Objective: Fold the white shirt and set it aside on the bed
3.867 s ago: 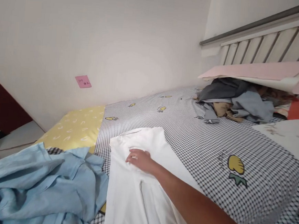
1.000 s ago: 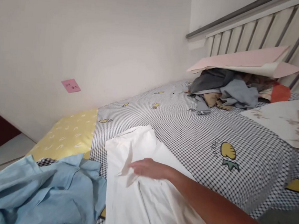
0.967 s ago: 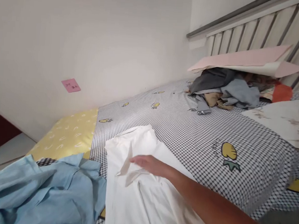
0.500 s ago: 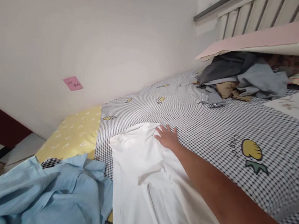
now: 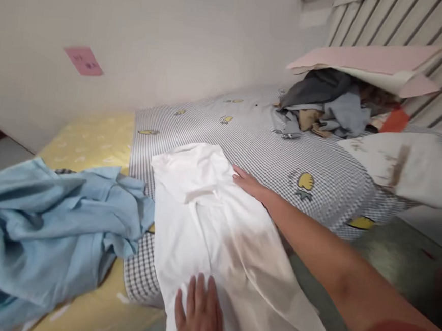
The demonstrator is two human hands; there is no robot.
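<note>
Across the near middle of the checked sheet [image 5: 260, 151], white trousers [image 5: 180, 228] lie with their waist at the far end and their legs running off the near edge. The left hand [image 5: 199, 314] rests palm down on them at the near end, fingers slightly spread. The right hand [image 5: 250, 184] touches their right edge near the waist; whether it pinches the cloth, I cannot tell. Left, just beside them, is a crumpled blue shirt [image 5: 59, 224]; far right, a clothes pile [image 5: 318, 96] sits under pink card [image 5: 367, 57].
</note>
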